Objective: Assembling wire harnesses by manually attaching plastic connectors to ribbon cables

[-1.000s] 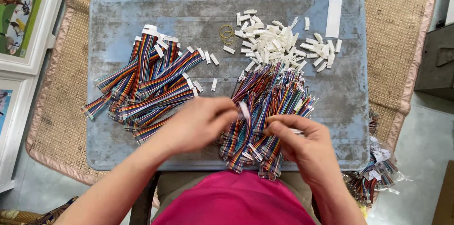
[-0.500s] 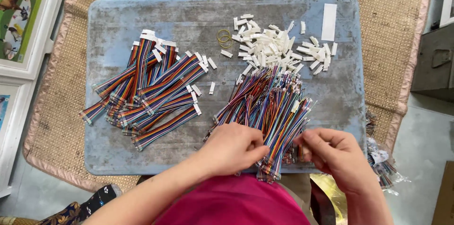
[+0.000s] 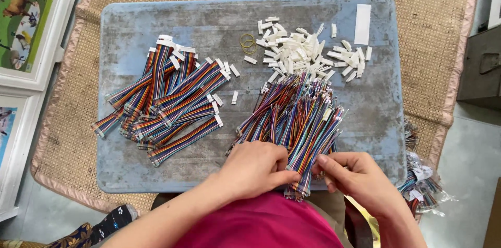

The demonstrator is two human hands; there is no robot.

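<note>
Lying well out to the left of the grip, finished rainbow ribbon cables (image 3: 167, 99) fan across the grey-blue tray (image 3: 130, 164), and nearer in the left hand (image 3: 255, 170) curls closed, thumb and fingertips pinching the near ends of the loose multicoloured wire bundle (image 3: 297, 123). That bundle runs lengthwise away from both hands, pointing up and slightly right toward the white connector housings (image 3: 308, 55) beyond it. Right of the pinch, the right hand (image 3: 355, 175) is half closed on the same wire ends, about as near as the left.

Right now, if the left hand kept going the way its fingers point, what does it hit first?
The left hand points right, across the loose rainbow wire bundle. It would likely meet the right hand fingertips almost at once; depth is unclear.
</note>
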